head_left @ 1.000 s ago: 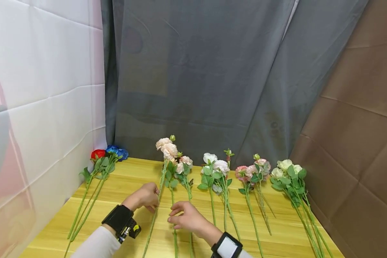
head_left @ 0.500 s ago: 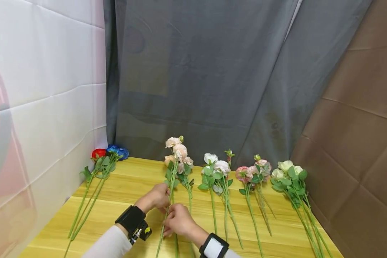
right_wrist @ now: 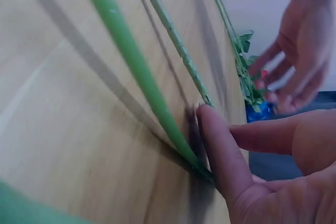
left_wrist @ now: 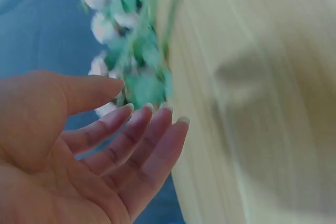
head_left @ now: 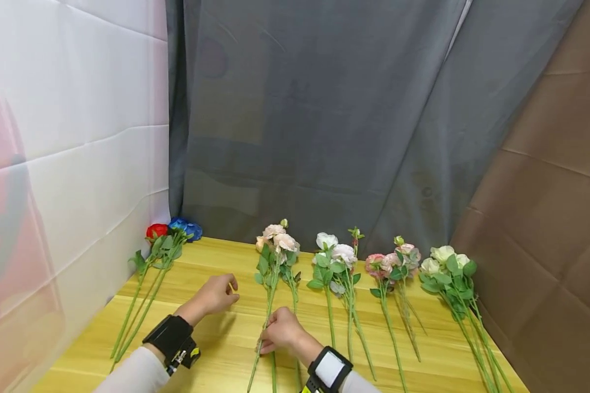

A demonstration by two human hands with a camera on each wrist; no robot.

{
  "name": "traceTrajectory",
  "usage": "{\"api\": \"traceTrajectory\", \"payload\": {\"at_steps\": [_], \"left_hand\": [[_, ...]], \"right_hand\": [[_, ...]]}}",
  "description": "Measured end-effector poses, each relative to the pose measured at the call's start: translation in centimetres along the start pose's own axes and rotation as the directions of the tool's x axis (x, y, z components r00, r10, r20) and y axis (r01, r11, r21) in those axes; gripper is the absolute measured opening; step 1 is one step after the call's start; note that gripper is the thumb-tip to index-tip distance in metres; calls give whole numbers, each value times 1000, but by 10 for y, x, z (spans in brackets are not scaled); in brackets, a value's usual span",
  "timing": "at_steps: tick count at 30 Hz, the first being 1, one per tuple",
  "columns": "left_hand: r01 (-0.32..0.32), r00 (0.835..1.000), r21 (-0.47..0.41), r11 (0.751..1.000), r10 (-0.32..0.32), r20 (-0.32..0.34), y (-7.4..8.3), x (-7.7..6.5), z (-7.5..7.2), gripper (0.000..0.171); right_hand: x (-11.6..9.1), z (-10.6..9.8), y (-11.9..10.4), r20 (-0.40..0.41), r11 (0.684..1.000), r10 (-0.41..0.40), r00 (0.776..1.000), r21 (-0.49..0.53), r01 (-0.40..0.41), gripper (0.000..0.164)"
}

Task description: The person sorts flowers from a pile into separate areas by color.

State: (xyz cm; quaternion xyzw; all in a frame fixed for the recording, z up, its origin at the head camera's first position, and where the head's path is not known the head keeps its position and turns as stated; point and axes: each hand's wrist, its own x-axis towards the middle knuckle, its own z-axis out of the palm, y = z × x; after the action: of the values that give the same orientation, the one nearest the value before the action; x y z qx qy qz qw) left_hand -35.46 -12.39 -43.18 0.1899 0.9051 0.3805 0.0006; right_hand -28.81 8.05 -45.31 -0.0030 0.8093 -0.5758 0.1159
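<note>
My right hand [head_left: 284,330] pinches the green stem [head_left: 271,297] of an artificial flower with pale peach blooms [head_left: 285,242]. That stem slants over another peach flower's stem on the table. In the right wrist view the cut end of a stem [right_wrist: 178,45] sticks out past the fingertips, with a thicker green stem [right_wrist: 139,66] nearby. To the left, my left hand [head_left: 211,295] hovers above the table, holding nothing. Its fingers [left_wrist: 152,156] are loosely bent and apart from the thumb in the left wrist view, where the flowers behind are blurred.
Red and blue roses [head_left: 164,240] lie at the left of the wooden table [head_left: 211,349]. White flowers [head_left: 343,254], pink flowers [head_left: 388,265] and cream-green roses [head_left: 444,259] lie to the right. Grey curtain [head_left: 314,120] hangs behind; cloth walls stand on both sides.
My left hand has let go of the peach flower's stem and moved left. My right hand has taken hold of that stem, and the blooms have come down beside the other peach flowers.
</note>
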Motion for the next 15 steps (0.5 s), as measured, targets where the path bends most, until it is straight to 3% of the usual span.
{"api": "traceTrajectory", "payload": {"at_steps": [5, 9, 12, 15], "left_hand": [[60, 998, 115, 991, -59, -12, -28, -14, -29, 14], [124, 992, 224, 967, -120, -33, -49, -26, -56, 20], [198, 980, 278, 940, -193, -49, -65, -33, -74, 21], [278, 960, 313, 908, -272, -64, -79, -38, -85, 18]], "right_hand": [[3, 2, 2, 9, 999, 50, 999, 7, -50, 16], [1, -1, 1, 15, 999, 29, 999, -32, -28, 15], [-4, -7, -4, 1, 991, -28, 1000, -134, 28, 29], [-10, -13, -10, -22, 946, -123, 992, -304, 111, 37]]}}
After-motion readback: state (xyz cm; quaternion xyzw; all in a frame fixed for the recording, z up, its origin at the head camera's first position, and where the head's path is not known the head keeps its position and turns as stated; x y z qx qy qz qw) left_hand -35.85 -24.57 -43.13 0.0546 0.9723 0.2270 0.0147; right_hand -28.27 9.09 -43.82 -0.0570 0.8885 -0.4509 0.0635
